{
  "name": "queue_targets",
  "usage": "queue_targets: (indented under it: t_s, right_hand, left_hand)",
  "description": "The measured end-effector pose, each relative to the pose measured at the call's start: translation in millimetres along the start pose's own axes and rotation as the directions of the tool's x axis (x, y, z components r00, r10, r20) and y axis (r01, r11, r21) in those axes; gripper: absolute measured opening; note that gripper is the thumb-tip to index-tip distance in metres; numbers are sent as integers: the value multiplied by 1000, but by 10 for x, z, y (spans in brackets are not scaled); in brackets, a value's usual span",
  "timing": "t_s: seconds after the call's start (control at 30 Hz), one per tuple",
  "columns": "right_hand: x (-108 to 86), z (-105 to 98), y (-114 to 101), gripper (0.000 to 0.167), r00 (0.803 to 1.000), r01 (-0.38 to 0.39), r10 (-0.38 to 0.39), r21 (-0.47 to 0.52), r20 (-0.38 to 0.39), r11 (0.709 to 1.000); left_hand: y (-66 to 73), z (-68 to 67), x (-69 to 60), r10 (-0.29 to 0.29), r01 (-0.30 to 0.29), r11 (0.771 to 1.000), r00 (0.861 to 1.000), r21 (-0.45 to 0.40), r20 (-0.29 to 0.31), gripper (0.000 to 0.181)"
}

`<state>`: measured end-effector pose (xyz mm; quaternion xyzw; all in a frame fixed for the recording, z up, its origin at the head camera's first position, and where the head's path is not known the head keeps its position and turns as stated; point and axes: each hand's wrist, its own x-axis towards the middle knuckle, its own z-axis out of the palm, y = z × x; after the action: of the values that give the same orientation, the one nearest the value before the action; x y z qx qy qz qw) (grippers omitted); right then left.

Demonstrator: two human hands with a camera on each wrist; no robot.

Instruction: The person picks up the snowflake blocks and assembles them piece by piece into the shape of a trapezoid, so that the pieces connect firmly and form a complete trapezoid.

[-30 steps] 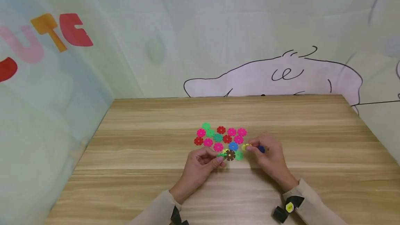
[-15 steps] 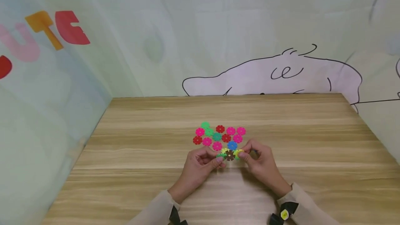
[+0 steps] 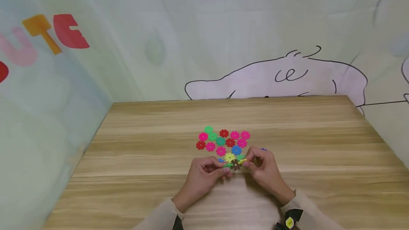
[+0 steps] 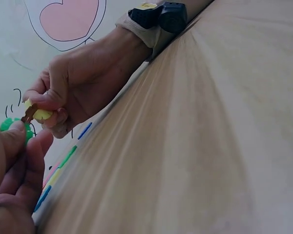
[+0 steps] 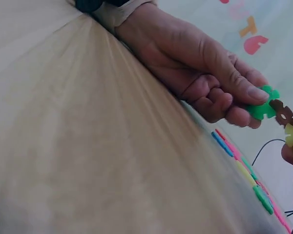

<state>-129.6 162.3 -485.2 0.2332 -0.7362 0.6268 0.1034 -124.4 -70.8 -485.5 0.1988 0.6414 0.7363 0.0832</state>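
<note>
Pinching green notched plastic disc [image 5: 268, 106] with left hand [image 3: 204, 178], yellow notched plastic disc [image 4: 42, 115] with right hand [image 3: 264, 168]; brown notched plastic disc [image 5: 278, 110] between, above wood-grain table [image 3: 143, 152]. Likely light, stiff, slick; hold by outer rims.

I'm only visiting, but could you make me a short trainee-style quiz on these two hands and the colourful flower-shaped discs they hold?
1. Multiple choice: what colour is the notched, flower-shaped plastic disc that the left hand pinches?
a) pink
b) green
c) blue

2. True or false: the right hand pinches a yellow, notched plastic disc.

3. Fill the gap: between the two pinched discs sits a ____ one.

Key:
1. b, green.
2. True; both wrist views show it too.
3. brown; that brown, notched plastic disc shows between them in the right wrist view.
</note>
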Motion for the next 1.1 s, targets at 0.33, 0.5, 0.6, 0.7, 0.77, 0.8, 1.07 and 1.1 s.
queue_targets:
  t_s: [0.33,0.5,0.6,0.7,0.77,0.8,1.07,1.1]
  right_hand:
    - [54,-7,8,25,999,45,-45,11,2,999]
    - [60,35,19,18,989,142,-143,18,44,990]
    - [62,54,27,20,978,191,-193,30,83,981]
    - [53,43,31,22,974,197,-196,2,116,980]
    - [46,16,36,26,972,198,-188,-65,138,978]
    - [41,-3,37,29,973,196,-180,-107,147,975]
    - [33,-236,117,34,989,54,-122,-566,-84,823]
    - [34,-272,119,33,987,0,-95,-599,-127,800]
  left_hand:
    - [38,-29,39,-7,5,1000,999,31,36,16]
    - [55,-34,20,-5,0,998,996,60,88,18]
    - [53,-34,34,-26,20,998,994,65,104,24]
    - [30,-23,43,-59,52,996,992,69,113,27]
    - [22,-21,49,-75,67,995,992,80,104,27]
    - [21,-22,49,-81,73,994,992,84,97,27]
    - [42,-36,38,-132,129,990,990,63,57,40]
    - [45,-35,37,-133,130,990,989,59,58,41]
